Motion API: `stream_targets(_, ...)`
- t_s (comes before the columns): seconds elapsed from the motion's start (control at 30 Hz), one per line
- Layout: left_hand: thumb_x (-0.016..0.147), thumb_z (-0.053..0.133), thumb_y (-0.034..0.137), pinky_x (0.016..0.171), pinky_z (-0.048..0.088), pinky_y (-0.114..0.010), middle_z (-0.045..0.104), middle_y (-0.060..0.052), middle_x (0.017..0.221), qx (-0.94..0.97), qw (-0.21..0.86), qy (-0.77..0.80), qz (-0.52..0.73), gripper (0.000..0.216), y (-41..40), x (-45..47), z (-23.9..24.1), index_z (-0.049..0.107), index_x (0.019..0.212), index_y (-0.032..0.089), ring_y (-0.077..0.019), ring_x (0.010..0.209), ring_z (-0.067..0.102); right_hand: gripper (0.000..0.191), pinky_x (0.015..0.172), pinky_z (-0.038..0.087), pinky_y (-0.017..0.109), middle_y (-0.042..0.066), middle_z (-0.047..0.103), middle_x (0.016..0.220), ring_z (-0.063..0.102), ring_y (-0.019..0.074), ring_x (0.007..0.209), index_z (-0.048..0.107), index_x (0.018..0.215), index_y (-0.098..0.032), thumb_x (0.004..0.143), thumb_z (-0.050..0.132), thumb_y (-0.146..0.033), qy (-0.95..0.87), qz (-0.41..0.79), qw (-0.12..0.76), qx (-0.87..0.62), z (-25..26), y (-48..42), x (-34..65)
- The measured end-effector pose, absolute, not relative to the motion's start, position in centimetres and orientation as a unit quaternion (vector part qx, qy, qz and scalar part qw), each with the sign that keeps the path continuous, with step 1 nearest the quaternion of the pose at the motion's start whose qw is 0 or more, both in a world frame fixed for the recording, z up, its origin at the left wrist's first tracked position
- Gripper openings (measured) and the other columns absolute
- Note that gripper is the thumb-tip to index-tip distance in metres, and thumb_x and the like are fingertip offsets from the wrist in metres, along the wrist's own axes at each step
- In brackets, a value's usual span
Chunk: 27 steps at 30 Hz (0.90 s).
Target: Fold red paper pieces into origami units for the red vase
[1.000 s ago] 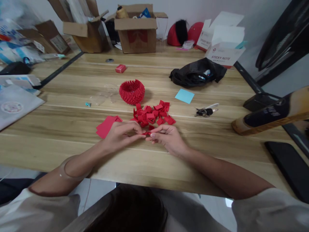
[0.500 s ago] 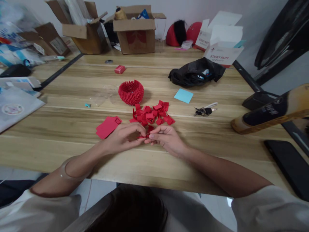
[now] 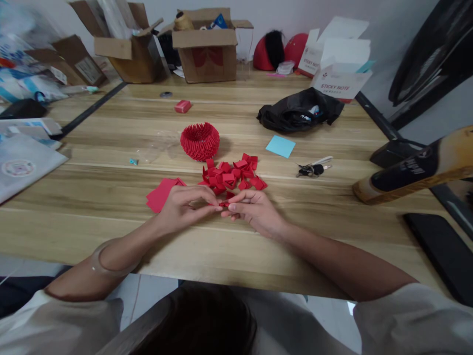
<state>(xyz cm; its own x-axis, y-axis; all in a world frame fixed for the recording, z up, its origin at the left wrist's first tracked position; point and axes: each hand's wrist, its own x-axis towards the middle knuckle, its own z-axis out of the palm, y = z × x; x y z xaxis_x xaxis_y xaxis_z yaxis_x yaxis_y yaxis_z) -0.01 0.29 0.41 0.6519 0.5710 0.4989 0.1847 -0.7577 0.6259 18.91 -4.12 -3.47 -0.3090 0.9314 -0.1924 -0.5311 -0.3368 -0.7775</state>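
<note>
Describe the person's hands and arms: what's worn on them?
Left hand and right hand: no gloves. A smooth, pale, ring-shaped bangle circles the left forearm; none shows on the right forearm. The loose, light greyish-beige sleeves are short, with no visible markings.

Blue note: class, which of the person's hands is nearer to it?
Right. The right hand is below the blue note in the picture, slightly to its left; the left hand is also below, but much farther left.
</note>
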Motion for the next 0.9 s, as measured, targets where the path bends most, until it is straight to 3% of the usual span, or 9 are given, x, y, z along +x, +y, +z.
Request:
stream_targets(0.37, 0.08, 0.065, 0.023, 0.054, 0.048, -0.018, 0.071, -0.003, 0.07, 0.893, 0.232, 0.219, 0.317, 0.008, 0.63, -0.01, 1.0, 0.064, 0.076, 0.016, -0.0104, 0.059, 0.064, 0.021, 0.054, 0.049, 0.02, 0.0, 0.072, 0.065, 0.069, 0.0113, 0.06, 0.064, 0.064, -0.016, 0.055, 0.082, -0.022, -0.271, 0.748, 0.503, -0.338, -3.05, -3.98, 18.87)
stream_targets(0.6, 0.081, 0.064, 0.02, 0.06, 0.05, -0.02, 0.072, -0.003, 0.072, 0.895, 0.216, 0.202, 0.334, 0.005, 0.33, -0.01, 0.5, 0.064, 0.077, 0.016, -0.012, 0.064, 0.066, 0.021, 0.056, 0.05, 0.021, 0.001, 0.072, 0.065, 0.07, 0.0124, 0.063, 0.065, 0.066, -0.017, 0.056, 0.082, -0.024, -0.308, 0.734, 0.497, -0.347, -3.08, -4.28, 18.76)
stream_targets(0.9, 0.082, 0.062, 0.019, 0.061, 0.051, -0.024, 0.069, -0.006, 0.071, 0.913, 0.201, 0.174, 0.31, 0.005, 0.24, 0.06, 0.52, 0.064, 0.08, 0.015, -0.0137, 0.066, 0.065, 0.021, 0.046, 0.046, 0.017, -0.002, 0.069, 0.06, 0.068, 0.011, 0.054, 0.062, 0.067, -0.016, 0.06, 0.08, -0.026, -0.348, 0.713, 0.483, -0.371, -3.42, -4.34, 18.59)
